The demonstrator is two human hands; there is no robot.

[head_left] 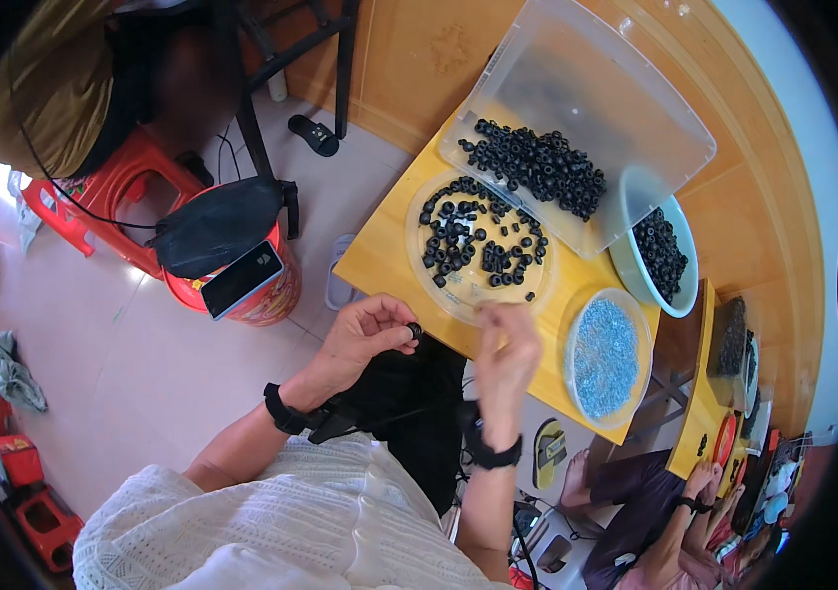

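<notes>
My left hand point(365, 332) is closed in a pinch at the near left edge of the yellow table, with a small black ring-shaped part point(414, 331) between thumb and fingertips. To its right, my right hand point(509, 346) is blurred over the near table edge; its fingers are curled together, and whatever they hold cannot be made out. Just beyond the hands lies a round clear tray point(417, 267) with scattered small black cylindrical parts point(453, 236). At the right, a round tub point(648, 366) holds pale blue bead-like pieces point(606, 356).
A tilted clear plastic bin point(626, 93) holds more black parts behind the tray. Beside it stands a pale green bowl point(691, 236) of black parts. On the left, a red bucket point(276, 295) carries a black bag and phone. Another person's hands point(702, 484) work at a table lower right.
</notes>
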